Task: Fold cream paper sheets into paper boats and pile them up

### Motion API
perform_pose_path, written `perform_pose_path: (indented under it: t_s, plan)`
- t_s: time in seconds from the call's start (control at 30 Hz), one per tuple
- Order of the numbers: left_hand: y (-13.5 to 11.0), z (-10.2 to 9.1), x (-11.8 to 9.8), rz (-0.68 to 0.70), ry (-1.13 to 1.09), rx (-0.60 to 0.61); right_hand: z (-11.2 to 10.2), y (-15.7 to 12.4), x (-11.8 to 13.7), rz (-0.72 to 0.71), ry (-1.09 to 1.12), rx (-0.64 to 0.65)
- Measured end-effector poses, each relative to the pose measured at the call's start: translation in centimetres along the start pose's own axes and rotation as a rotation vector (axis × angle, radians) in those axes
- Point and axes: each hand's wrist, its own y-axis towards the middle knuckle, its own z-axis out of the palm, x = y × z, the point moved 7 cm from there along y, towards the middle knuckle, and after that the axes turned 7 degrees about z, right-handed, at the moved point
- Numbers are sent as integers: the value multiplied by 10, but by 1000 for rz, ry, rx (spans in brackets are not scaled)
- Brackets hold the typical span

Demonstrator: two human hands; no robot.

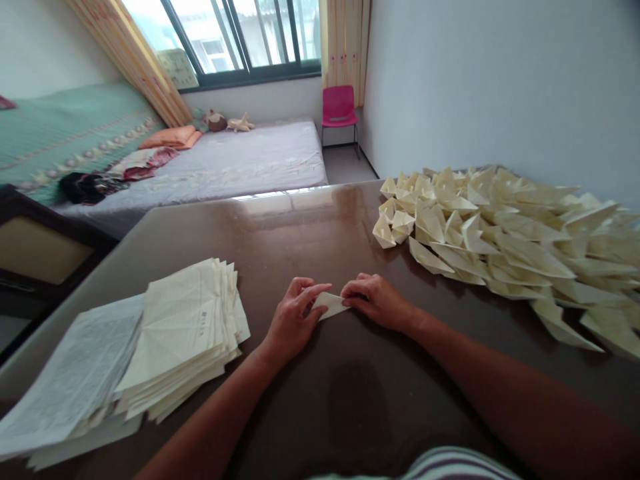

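Note:
My left hand [293,320] and my right hand [375,300] meet over a small folded piece of cream paper [330,305] lying on the dark brown table [310,227]. Both hands pinch it, the left on its left end, the right on its right end, fingers pressed down on the fold. Most of the piece is covered by my fingers. A stack of flat cream sheets [183,333] lies to the left of my left hand. A big heap of folded paper boats [505,233] spreads to the right of my right hand.
A sheet of thin white printed paper [75,373] lies under the stack at the table's left edge. Beyond the table stand a bed with a grey cover [240,160], a pink chair [339,110], a window with curtains and a white wall on the right.

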Motion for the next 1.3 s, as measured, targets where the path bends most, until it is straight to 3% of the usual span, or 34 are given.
perform_pose_path:
  t_s: [0.2, 0.37, 0.57, 0.7, 1.07, 1.3]
  plan:
    - [3, -17, 28, -152, -147, -165, -17, 4, -21, 173, 109, -165]
    - [0, -13, 40, -322, -338, -136, -15, 6, -23, 194, 188, -141]
    - [-2, -11, 44, -366, -556, -220, -11, 5, -20, 179, 211, -114]
    - [-1, -13, 40, -307, -481, -220, -10, 5, -19, 192, 214, -106]
    - [-1, -11, 35, -378, -404, -140, -12, 3, -14, 178, 234, -147]
    - [0, -10, 31, -343, -353, -87, -10, 3, -10, 154, 240, -121]
